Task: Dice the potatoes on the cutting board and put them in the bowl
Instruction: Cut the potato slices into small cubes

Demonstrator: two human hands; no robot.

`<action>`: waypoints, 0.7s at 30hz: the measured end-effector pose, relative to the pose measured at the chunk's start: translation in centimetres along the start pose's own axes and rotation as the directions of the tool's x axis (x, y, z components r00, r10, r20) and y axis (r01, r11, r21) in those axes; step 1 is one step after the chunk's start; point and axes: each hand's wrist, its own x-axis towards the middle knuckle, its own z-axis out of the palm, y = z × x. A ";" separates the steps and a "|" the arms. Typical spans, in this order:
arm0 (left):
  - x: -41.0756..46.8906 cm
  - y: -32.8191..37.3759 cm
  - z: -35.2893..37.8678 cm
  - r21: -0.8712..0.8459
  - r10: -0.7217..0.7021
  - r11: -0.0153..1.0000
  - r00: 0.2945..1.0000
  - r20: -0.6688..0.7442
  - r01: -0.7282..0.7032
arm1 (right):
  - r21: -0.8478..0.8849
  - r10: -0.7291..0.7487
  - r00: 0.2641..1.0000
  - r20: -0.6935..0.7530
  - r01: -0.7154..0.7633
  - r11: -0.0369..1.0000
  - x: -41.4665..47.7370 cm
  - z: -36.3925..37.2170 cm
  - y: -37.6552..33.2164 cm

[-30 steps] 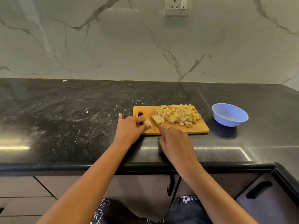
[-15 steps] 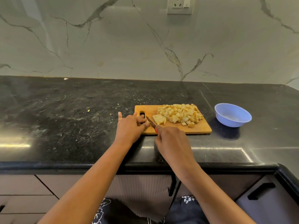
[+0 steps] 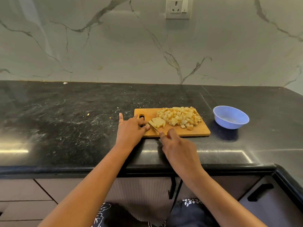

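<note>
Fingers [image 3: 137, 122] of the left hand [image 3: 131, 130] lie bent over the left end of the wooden cutting board [image 3: 196, 131], across its handle slot. One finger is straight and points away just off the board's edge, and the thumb tip rests on the wood. The fingertips reach the left end of a pale potato slab [image 3: 158, 121]; whether they pinch a small piece there cannot be told.

A second ago a small offcut showed under these fingertips and no blade was in sight. Now the knife [image 3: 153, 126] lies slantwise against the slab's near left edge, between thumb and slab, so a fresh cut is probably being lined up.

Just right of the blade, the right hand [image 3: 177, 145] hangs over the board's near edge. Its fingers are curled round the hidden handle, and the forefinger stretches toward the blade.

Further right, a heap of diced potato [image 3: 178, 117] covers the far middle of the board and touches the slab, much as it did before. Well to the right, apart from the board on the dark worktop [image 3: 65, 120], stands the blue bowl [image 3: 229, 124], which seems to hold no potato.

Judged from this, the dicing is nearly done. One slab is left to cut, and the whole transfer to the bowl has not yet begun.
</note>
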 end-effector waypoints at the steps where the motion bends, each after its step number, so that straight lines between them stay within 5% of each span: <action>1: 0.1 0.2 0.0 0.005 0.007 1.000 1.000 0.003 -0.007 | -0.015 -0.011 0.999 -0.031 0.011 1.000 0.2 0.1 0.3; 11: 1.8 2.3 0.3 0.143 0.082 0.986 0.997 -0.006 -0.080 | 0.028 0.021 0.990 -0.139 -0.017 0.999 0.6 0.7 3.6; 21: 2.3 2.6 1.5 -0.057 0.014 0.998 0.999 -0.050 -0.017 | 0.029 0.007 0.962 -0.272 0.001 1.000 1.4 -0.3 8.8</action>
